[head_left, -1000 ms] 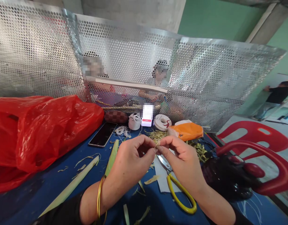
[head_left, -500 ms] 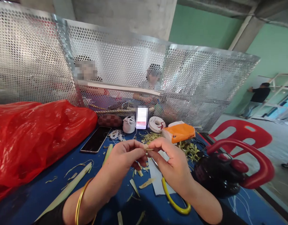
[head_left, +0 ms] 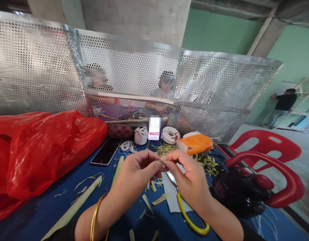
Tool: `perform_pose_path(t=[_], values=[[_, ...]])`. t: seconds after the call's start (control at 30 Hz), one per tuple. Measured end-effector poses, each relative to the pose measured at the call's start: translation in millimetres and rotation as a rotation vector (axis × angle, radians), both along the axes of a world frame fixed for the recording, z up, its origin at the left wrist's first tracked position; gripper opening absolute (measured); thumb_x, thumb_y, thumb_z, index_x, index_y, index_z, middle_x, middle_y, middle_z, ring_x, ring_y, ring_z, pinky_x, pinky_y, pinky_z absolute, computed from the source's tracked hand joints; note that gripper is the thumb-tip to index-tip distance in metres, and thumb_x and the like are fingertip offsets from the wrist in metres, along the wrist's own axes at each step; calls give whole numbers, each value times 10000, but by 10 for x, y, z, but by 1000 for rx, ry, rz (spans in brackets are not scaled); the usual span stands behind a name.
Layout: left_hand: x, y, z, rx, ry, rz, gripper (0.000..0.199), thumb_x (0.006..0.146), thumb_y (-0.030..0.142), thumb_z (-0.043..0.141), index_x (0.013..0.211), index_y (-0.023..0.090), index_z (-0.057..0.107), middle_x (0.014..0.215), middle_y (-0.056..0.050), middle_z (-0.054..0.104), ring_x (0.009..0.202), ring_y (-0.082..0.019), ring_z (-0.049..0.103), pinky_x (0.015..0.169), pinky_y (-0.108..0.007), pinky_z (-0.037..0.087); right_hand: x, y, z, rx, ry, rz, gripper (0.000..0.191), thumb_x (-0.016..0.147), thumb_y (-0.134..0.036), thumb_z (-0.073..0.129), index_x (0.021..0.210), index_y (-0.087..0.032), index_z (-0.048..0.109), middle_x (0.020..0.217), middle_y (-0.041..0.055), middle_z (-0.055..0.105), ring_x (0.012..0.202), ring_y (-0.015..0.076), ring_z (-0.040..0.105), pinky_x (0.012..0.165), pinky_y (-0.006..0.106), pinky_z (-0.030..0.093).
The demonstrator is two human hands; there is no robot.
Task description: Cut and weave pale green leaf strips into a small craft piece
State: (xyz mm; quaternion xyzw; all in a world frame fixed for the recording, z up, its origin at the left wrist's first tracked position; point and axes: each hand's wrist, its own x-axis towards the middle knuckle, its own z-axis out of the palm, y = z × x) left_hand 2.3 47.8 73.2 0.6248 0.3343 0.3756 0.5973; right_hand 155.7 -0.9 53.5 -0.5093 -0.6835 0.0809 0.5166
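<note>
Between the fingertips of both hands is a small pale piece of plant strip (head_left: 163,159), mostly covered by the fingers. My left hand (head_left: 136,174), with a gold bangle (head_left: 95,217) at its wrist, pinches it from the left. From the other side my right hand (head_left: 188,175) pinches it with thumb and forefinger. Partly beneath the right hand lie yellow-handled scissors (head_left: 185,216) on a white paper sheet (head_left: 172,198). Pale strip scraps (head_left: 160,199) are scattered on the blue tabletop below the hands.
A red plastic bag (head_left: 49,150) fills the left, beside a dark phone (head_left: 107,151) and a long pale stalk (head_left: 76,206). Behind are a thread spool (head_left: 141,135), a lit phone (head_left: 154,129), a ribbon reel (head_left: 170,134) and an orange tissue pack (head_left: 196,144). A black kettle (head_left: 239,190) stands right.
The view has shifted slightly, so everything sits a little lower and further right. Both hands stay together, fingertips now closer around the strip, which shows less than before.
</note>
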Motion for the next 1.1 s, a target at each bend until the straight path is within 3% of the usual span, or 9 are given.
perform_pose_path(t=[0.3, 0.47, 0.77, 1.1], values=[[-25, -80, -24, 479, 242, 112, 57, 755, 195, 591, 747, 181, 645, 649, 30, 632, 598, -104, 557, 569, -207, 425, -33, 0, 23, -90, 99, 3, 165, 909, -268, 547, 763, -192, 565, 683, -31, 570, 625, 116, 526, 586, 202, 413], [-27, -92, -45, 598, 293, 156, 75, 760, 238, 598, 741, 182, 642, 682, 19, 645, 623, -115, 567, 595, -231, 425, -32, -6, 10, -109, 108, -5, 173, 896, -282, 555, 751, -189, 571, 675, -27, 573, 632, 121, 533, 589, 202, 421], [-9, -25, -33, 263, 117, 22, 98, 758, 213, 542, 721, 168, 621, 659, -6, 654, 623, -133, 583, 586, -236, 450, -33, 12, 78, -298, 408, 167, 187, 869, -316, 598, 736, -186, 596, 640, -26, 585, 608, 118, 557, 570, 201, 455], [-27, -1, 24, 29, -24, -83, 88, 715, 208, 602, 688, 137, 648, 620, -9, 645, 606, -119, 577, 608, -234, 467, -21, 6, 59, -309, 528, 256, 93, 849, -277, 639, 798, -201, 622, 679, -30, 610, 638, 109, 588, 600, 196, 487]])
